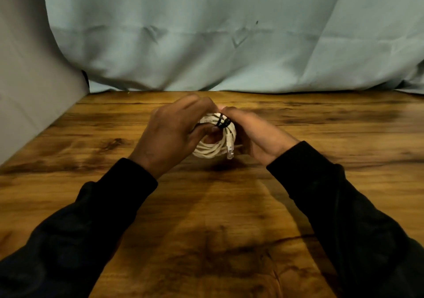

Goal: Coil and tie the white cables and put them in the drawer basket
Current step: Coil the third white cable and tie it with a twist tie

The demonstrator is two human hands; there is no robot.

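A coiled white cable (210,149) is held upright just above the wooden table (218,217), between both hands. A black tie (222,122) wraps the top of the coil, and a clear plug (230,153) hangs at the coil's lower right. My left hand (169,135) grips the coil from the left, thumb through the loop. My right hand (254,135) holds the coil's right side, its fingertips at the black tie. The drawer basket is not in view.
A pale green cloth (229,34) hangs along the table's far edge. A grey wall panel (29,91) borders the table on the left. Black sleeves cover both forearms.
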